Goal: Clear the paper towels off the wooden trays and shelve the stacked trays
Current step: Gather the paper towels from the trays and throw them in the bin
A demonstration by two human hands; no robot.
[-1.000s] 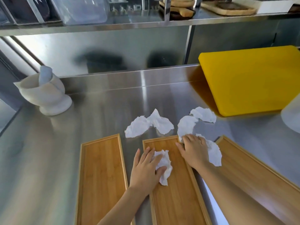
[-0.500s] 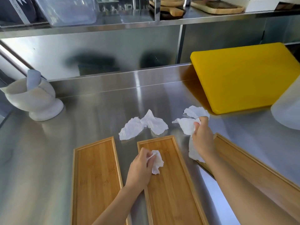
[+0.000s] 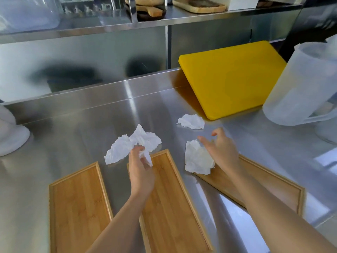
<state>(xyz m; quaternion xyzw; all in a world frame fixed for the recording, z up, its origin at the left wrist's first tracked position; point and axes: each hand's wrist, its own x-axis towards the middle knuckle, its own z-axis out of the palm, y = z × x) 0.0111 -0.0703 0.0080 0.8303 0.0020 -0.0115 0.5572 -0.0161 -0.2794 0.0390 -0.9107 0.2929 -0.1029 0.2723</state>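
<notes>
Gripping: left hand (image 3: 141, 168) is closed around a small crumpled paper towel (image 3: 145, 156), held above the far end of the middle tray (image 3: 173, 207).
Right hand (image 3: 221, 152): fingers spread apart and holding nothing, hovering over the far end of the right tray (image 3: 269, 183), fingertips just beside a crumpled white wad (image 3: 197, 159).
White wad: lies at the far left corner of the right tray, partly on the tray edge and partly on the counter (image 3: 73, 136).
Left tray (image 3: 78, 209): flat on the counter, bare wood, lying lengthwise and near the middle tray but not touching it.
Middle tray: flat on the counter between the other two, its surface bare apart from the arm above it.
Right tray: angled away from the middle one, well apart at the near end.
Loose towels: a large crumpled sheet (image 3: 125, 145) on the counter just beyond the middle tray; a smaller sheet (image 3: 191, 121) near the edge of the yellow cutting board (image 3: 231, 77).
Cutting board: leaning against the back wall, tilted.
Plastic jug (image 3: 300, 84): translucent, at the right, in front of the board's right end.
White mortar (image 3: 11, 137): at the left edge, only partly in view.
Shelf (image 3: 145, 21): metal, above the counter, holding wooden boards (image 3: 198, 5) and a clear tub (image 3: 29, 13).
</notes>
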